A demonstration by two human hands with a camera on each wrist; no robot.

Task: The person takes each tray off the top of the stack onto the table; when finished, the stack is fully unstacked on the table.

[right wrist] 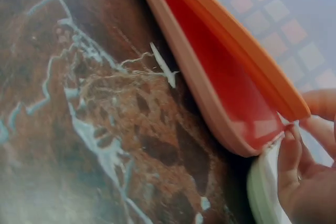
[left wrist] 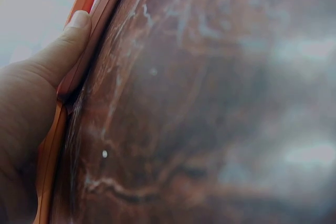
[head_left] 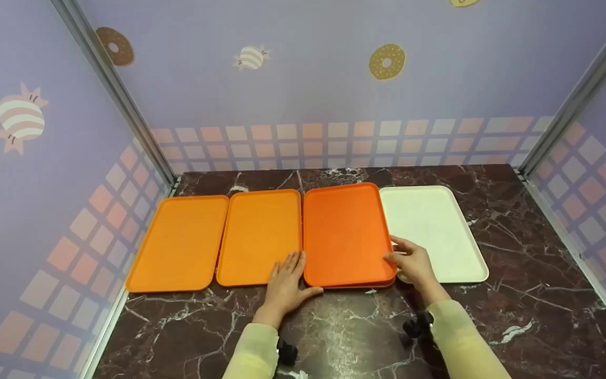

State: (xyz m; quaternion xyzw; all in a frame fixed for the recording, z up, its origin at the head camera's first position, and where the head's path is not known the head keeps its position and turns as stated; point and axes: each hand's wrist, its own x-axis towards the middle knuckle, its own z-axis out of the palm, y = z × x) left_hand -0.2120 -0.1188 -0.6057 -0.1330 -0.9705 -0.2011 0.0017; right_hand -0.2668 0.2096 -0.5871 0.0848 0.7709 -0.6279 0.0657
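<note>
In the head view, a red-orange tray (head_left: 347, 234) lies over another tray, whose pinkish rim (right wrist: 202, 103) shows under it in the right wrist view. Their near right corners stand apart, the upper one raised. My right hand (head_left: 413, 263) pinches the upper tray's right edge, thumb on top and fingers beneath. My left hand (head_left: 285, 287) rests at the left near corner of the stack, fingers extended over the edge of an orange tray (head_left: 261, 231). Its thumb (left wrist: 79, 22) touches the stacked trays' near rims in the left wrist view.
Another orange tray (head_left: 182, 242) lies at the far left of the row. A pale white-green tray (head_left: 437, 231) lies at the right, partly beneath my right hand. All sit on a dark marbled table (head_left: 539, 252), with patterned walls (head_left: 313, 79) at the back and sides.
</note>
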